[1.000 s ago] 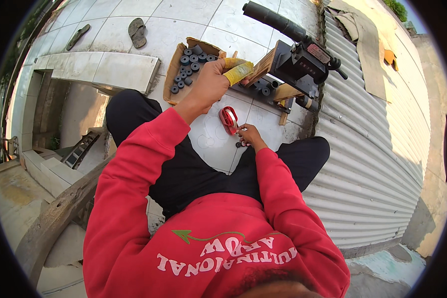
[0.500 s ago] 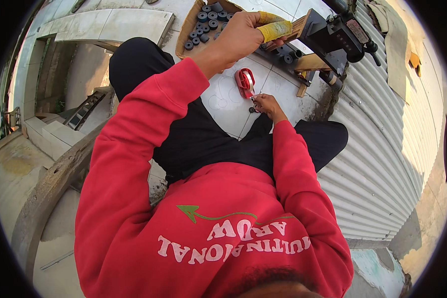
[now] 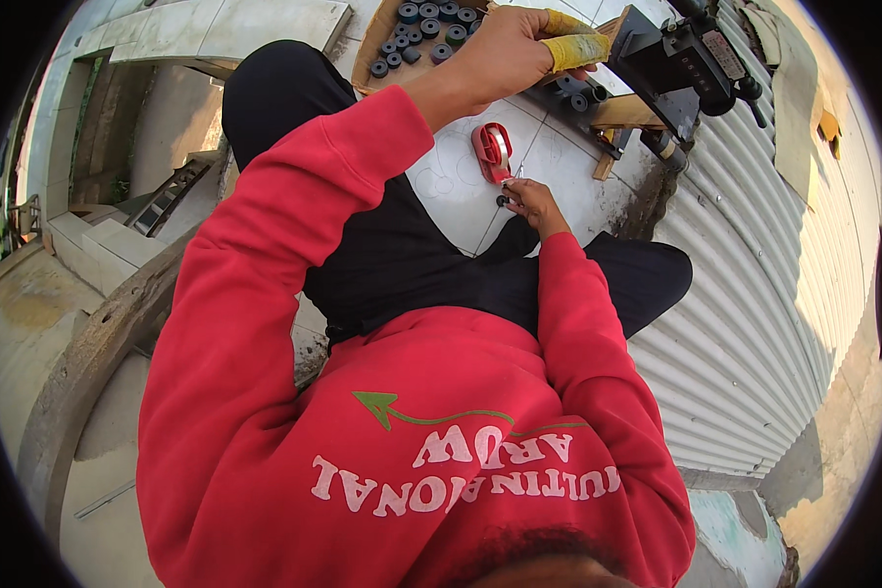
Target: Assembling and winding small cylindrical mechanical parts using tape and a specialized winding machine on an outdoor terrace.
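My left hand (image 3: 505, 59) has yellow tape wrapped round some fingers and is raised beside the wooden part of a black machine (image 3: 706, 64). Its fingers are bent together; whatever lies between them is hidden. Lower down, my right hand (image 3: 533, 204) pinches at the near end of a red tape dispenser (image 3: 493, 152), which carries a pale roll. What its fingertips hold is too small to tell. Close by those fingertips is a small black round piece (image 3: 503, 201). The dispenser is over white floor tiles between my legs.
An open cardboard box (image 3: 367, 44) with several black rolls stands beyond my left hand. More dark rolls (image 3: 578, 100) lie by the machine's base. Wooden blocks (image 3: 625, 113) support it. A corrugated sheet (image 3: 735, 294) spreads along my right; a stone ledge (image 3: 255, 31) is at the far left.
The view has shifted slightly. My left hand and the machine appear higher and farther right. My right hand stays at the dispenser's near end, with its fingertips closer to the small black piece.
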Demonstrator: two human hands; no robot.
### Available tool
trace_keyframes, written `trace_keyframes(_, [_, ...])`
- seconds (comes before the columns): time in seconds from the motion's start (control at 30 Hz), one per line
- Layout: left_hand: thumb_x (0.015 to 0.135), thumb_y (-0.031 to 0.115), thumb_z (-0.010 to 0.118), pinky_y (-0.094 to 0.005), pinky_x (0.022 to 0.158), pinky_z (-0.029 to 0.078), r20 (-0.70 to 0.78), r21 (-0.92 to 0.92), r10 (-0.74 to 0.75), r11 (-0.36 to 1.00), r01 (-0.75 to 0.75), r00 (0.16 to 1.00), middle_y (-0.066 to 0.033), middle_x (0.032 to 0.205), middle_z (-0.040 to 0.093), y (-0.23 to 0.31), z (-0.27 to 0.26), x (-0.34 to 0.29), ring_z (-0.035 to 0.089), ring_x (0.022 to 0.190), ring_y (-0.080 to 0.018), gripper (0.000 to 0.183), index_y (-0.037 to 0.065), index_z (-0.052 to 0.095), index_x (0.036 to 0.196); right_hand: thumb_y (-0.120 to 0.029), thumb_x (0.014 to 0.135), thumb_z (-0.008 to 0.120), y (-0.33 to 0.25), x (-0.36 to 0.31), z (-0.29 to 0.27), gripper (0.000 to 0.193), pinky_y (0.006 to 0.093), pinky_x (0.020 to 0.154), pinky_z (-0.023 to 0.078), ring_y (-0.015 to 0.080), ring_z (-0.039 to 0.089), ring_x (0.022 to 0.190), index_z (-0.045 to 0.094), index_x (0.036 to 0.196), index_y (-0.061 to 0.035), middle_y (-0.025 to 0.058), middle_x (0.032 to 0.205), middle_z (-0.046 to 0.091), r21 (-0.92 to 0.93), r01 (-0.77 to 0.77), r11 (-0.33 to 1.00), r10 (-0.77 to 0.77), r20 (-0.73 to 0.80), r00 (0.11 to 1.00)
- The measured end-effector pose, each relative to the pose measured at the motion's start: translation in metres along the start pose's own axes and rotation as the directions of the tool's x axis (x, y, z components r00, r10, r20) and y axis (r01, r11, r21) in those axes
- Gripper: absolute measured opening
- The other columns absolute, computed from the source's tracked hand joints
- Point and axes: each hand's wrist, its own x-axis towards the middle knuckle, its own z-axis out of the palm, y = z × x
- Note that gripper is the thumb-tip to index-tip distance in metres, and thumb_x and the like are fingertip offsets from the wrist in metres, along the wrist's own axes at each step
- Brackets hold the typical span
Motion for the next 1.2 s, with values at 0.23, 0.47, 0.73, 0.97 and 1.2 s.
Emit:
trace_keyframes(0.23, [0.100,0.004,0.069,-0.0261,0.085,0.061,-0.115,0.175,0.096,0.982,-0.075,0.989,-0.0138,0.109,0.078,-0.007,-0.003,-0.006,0.076,0.092,-0.0146,0.028,-0.006,0.070,0.127,-0.021,0.100,0.072,-0.008,-0.001,0.019,0.023,0.0442,0.101,0.053,0.0159,0.070,0.115,0.063,0.119,-0.0103,0.0024,0.117,0.073,0.122,0.083,0.989,-0.094,0.081,0.992])
trace_keyframes(0.47, [0.103,0.007,0.066,-0.0269,0.094,0.061,-0.142,0.149,0.011,0.989,0.010,0.990,-0.0127,0.115,0.077,0.002,-0.010,-0.017,0.077,0.101,-0.0159,0.031,-0.004,0.067,0.132,-0.023,0.102,0.069,0.001,0.017,0.019,0.029,0.0446,0.100,0.052,0.0197,0.069,0.120,0.065,0.125,-0.0061,0.0069,0.125,0.072,-0.033,0.023,0.999,-0.022,0.041,0.999])
trace_keyframes(0.73, [0.104,0.010,0.067,-0.0280,0.094,0.060,-0.109,0.060,0.088,0.995,-0.082,0.990,-0.0104,0.112,0.077,0.004,-0.005,0.004,0.075,0.098,-0.0147,0.030,-0.003,0.069,0.131,-0.017,0.096,0.072,0.009,0.030,0.019,0.018,0.0338,0.059,0.060,0.0194,0.075,0.077,0.073,0.103,-0.0008,0.0072,0.089,0.074,-0.388,-0.027,0.921,-0.031,-0.143,0.989])
trace_keyframes(0.97, [0.104,0.007,0.066,-0.0272,0.091,0.060,-0.224,-0.043,0.130,0.989,-0.143,0.966,-0.0092,0.110,0.077,0.013,0.002,0.017,0.074,0.096,-0.0145,0.029,-0.003,0.068,0.131,-0.009,0.097,0.073,-0.097,-0.095,0.037,0.014,0.0265,0.069,0.060,0.0134,0.072,0.076,0.072,0.106,0.0025,0.0066,0.088,0.073,-0.237,0.439,0.866,-0.401,0.195,0.895])
trace_keyframes(1.2, [0.103,0.009,0.068,-0.0253,0.083,0.057,-0.316,-0.139,0.079,0.982,-0.129,0.946,-0.0091,0.108,0.077,0.032,0.034,0.046,0.073,0.094,-0.0132,0.025,-0.003,0.071,0.124,0.001,0.097,0.072,-0.269,-0.282,-0.003,0.066,0.0263,0.080,0.059,0.0109,0.070,0.085,0.043,0.156,-0.0025,0.0074,0.095,0.074,-0.286,0.798,0.530,-0.805,0.125,0.579])
